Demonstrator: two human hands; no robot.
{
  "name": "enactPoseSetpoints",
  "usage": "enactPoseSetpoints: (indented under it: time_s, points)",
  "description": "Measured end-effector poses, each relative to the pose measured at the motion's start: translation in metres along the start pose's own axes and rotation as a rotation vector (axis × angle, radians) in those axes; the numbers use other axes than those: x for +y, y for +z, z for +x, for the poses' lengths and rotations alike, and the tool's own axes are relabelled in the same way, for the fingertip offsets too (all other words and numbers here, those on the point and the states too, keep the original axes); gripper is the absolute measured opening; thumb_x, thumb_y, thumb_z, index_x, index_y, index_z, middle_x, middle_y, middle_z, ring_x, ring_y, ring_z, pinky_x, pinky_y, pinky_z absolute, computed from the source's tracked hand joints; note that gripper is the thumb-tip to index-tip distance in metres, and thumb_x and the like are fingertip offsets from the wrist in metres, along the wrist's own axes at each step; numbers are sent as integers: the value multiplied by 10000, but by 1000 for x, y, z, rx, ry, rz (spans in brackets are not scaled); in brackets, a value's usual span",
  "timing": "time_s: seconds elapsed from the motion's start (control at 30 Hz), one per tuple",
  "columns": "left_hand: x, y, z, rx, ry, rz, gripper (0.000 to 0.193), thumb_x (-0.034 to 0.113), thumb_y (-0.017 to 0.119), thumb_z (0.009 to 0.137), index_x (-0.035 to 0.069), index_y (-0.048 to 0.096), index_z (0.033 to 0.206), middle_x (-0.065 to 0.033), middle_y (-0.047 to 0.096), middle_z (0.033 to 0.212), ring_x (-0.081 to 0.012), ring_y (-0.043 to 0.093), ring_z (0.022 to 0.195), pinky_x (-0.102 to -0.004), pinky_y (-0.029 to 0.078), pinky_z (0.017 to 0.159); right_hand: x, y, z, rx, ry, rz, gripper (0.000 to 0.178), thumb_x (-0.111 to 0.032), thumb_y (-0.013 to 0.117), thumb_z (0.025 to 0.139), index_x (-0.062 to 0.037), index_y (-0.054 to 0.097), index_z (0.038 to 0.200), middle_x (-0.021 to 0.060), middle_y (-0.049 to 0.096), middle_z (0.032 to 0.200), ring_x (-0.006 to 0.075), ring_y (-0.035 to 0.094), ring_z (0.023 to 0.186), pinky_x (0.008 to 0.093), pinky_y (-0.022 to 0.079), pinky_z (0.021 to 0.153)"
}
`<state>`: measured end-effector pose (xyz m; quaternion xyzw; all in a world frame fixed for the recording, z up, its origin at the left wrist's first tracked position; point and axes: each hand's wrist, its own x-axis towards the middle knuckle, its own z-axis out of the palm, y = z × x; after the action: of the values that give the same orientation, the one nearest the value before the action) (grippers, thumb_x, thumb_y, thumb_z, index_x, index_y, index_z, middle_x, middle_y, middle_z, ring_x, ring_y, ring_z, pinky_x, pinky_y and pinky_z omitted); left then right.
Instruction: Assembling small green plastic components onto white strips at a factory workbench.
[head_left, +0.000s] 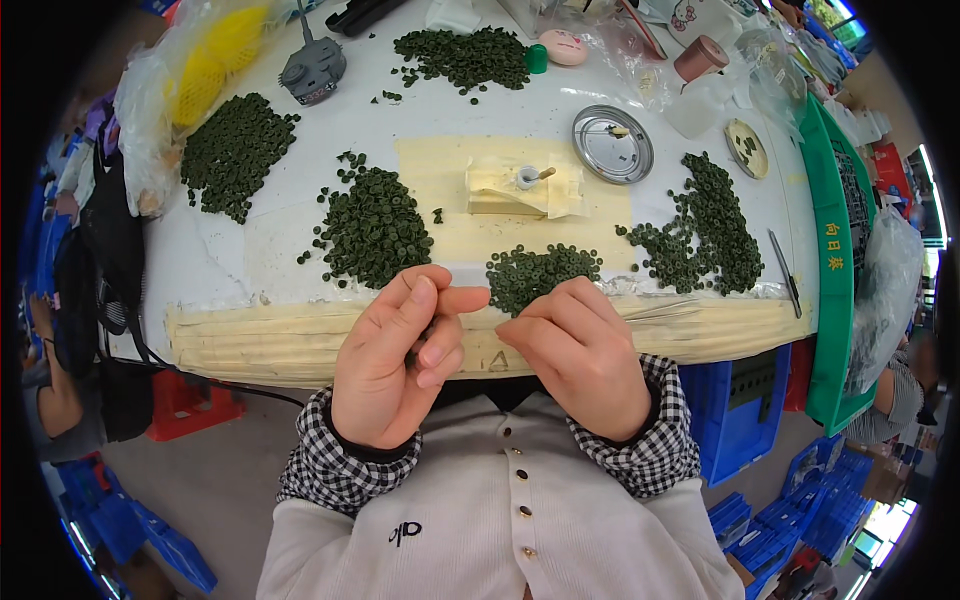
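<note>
Both hands are over the bench's [345,130] cream-padded front edge. Left hand [388,350] is loosely curled, can't tell if it's holding anything; right hand [590,360] is pinched narrow, can't tell on what. Small dark green rings [540,275] are heaped just behind that edge, with bigger piles [375,225] left and right. Mid-bench there's a cream-taped block [500,207] (stubby white tube [526,178] on top), then a grey model turret [312,72] near the far left corner. Beyond the left edge: another person's arm [60,398].
</note>
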<state>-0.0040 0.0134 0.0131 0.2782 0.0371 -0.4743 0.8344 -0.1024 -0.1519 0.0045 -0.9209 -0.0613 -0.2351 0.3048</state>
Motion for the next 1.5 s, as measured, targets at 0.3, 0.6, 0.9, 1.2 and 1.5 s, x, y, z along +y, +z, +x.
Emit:
enactPoseSetpoints:
  time_s: [0.3,0.6,0.9,1.2,1.5]
  points:
    - [-2,4,1,42,26,128,176,113,474,957,10,558,1071,-60,609,932,-25,353,586,-171,324,519,-1,-3,1,12,79,-14,156,-2,699,658,-13,616,789,67,557,731,229,529,707,310,461,631]
    - [-5,-9,0,8,11,83,171,106,518,936,34,559,1086,-62,614,928,-11,314,520,-168,290,486,2,-7,1,93,178,65,148,28,688,684,-16,641,818,70,602,757,229,555,700,301,463,616]
    - [-8,-2,-1,-12,-39,165,156,80,545,915,33,571,1061,-80,626,879,-7,362,539,-161,298,478,-4,-18,0,115,535,585,92,31,648,754,1,640,840,34,606,778,104,523,685,228,421,615]
    - [-10,2,1,-51,-95,193,174,47,565,895,21,592,1065,-115,658,963,-6,446,606,-155,302,474,-4,-15,-1,77,620,959,95,5,613,815,29,620,906,5,594,816,41,488,691,183,409,640]
    - [-20,-4,2,-73,25,253,153,14,603,863,26,609,1016,-87,657,927,-15,461,613,-161,320,483,-14,-10,6,204,390,508,118,25,672,719,-33,649,818,43,619,767,144,512,661,245,419,570]
